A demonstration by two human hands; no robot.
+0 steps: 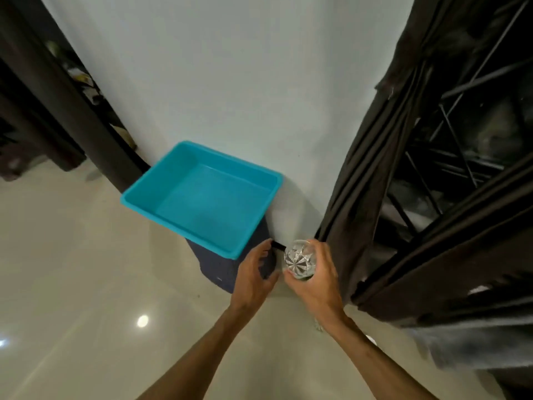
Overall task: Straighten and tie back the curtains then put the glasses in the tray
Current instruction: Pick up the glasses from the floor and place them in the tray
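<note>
Glass [300, 259]: gripped by right hand [317, 281]. Left hand [253, 272] lay half-curled at stool [222, 269], grasp unclear. Risk: glass could strike tray [173, 226] rim beyond left hand.

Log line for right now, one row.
right hand: grips cut-glass tumbler | left hand: at dark blue stand, grip unclear | turquoise tray: no glasses yet

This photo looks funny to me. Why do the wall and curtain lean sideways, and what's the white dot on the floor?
Head view: the wide lens bends straight lines, so the wall and curtain lean outward. Head view: the white dot is probably a light's glare on the shiny floor. Head view: the glass in the right hand glints, and the lower right corner is blurry.
</note>
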